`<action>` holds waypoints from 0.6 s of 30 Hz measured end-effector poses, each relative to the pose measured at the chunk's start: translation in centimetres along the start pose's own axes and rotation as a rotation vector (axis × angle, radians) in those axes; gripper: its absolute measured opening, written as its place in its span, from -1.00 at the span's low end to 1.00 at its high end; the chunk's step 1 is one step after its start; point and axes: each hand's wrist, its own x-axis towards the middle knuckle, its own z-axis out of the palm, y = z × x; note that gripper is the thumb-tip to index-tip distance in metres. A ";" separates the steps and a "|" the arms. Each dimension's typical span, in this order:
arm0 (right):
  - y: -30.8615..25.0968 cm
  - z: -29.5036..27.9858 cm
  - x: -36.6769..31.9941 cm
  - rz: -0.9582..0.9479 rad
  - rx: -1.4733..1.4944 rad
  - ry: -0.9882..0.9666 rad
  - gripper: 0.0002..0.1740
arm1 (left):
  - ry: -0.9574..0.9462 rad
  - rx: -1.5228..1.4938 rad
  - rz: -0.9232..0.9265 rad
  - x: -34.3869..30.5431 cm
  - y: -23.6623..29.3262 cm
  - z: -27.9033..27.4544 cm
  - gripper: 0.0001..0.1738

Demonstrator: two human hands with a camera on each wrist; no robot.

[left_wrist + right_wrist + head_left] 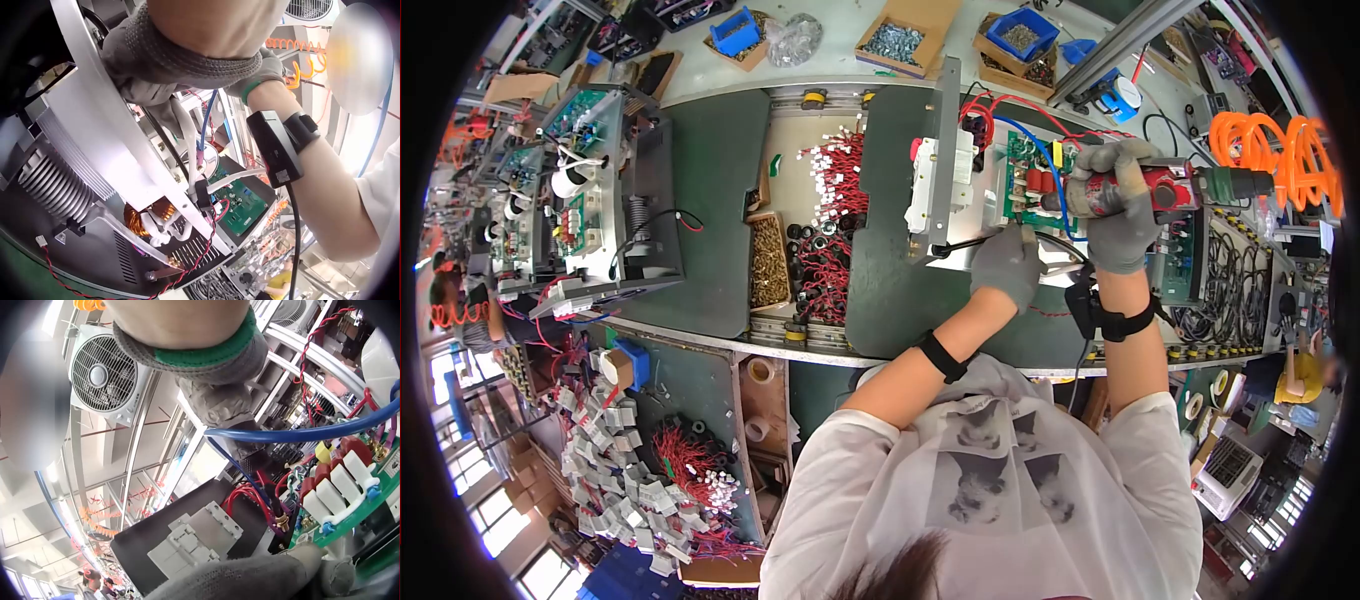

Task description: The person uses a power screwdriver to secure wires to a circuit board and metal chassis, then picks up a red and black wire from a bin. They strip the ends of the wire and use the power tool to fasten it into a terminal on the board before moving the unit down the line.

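In my gloved right hand [1122, 205] I grip a red and black power driver [1170, 190], its nose pointing left over a green circuit board [1022, 160]. The bit end lies close over the board's near edge, beside red and white components [340, 484]. My gloved left hand [1008, 265] is just in front of the board, fingertips near the bit. Its fingers hold a black cable [965, 243] that runs on to the right. In the left wrist view, white sleeved leads [187, 140] pass under that hand. A blue wire [300, 432] loops past the right hand.
A metal upright plate [945, 160] with a white contactor [930, 190] stands left of my hands. Further left are bundles of red wires [835, 180] and a box of brass parts [768, 260]. Another open chassis [610, 200] stands far left. An orange coiled hose [1280, 150] hangs right.
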 end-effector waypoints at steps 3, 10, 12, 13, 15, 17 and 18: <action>0.4 0.3 -0.2 -0.031 0.005 0.014 -0.93 | -0.036 0.004 -0.025 0.0 1.1 -0.8 -0.67; 0.7 -0.7 -0.3 -0.036 -0.093 -0.172 -0.91 | -0.063 0.134 -0.012 -0.2 1.2 -1.0 -0.62; 0.7 -0.1 -0.5 -0.035 -0.097 -0.168 -0.91 | -0.052 0.148 -0.001 -0.1 1.0 -0.9 -0.62; 0.7 0.2 -0.5 -0.036 -0.101 -0.163 -0.90 | -0.042 0.163 0.011 -0.1 1.0 -0.8 -0.62; 1.0 0.5 -0.4 -0.040 -0.083 -0.134 -0.91 | -0.040 0.176 0.013 -0.1 1.0 -0.8 -0.62; 1.1 0.7 -0.3 -0.045 -0.064 -0.108 -0.91 | -0.035 0.189 0.015 -0.1 1.0 -0.9 -0.62; 1.1 0.7 -0.4 -0.035 -0.081 -0.077 -0.90 | -0.057 0.165 0.029 -0.1 0.9 -1.1 -0.63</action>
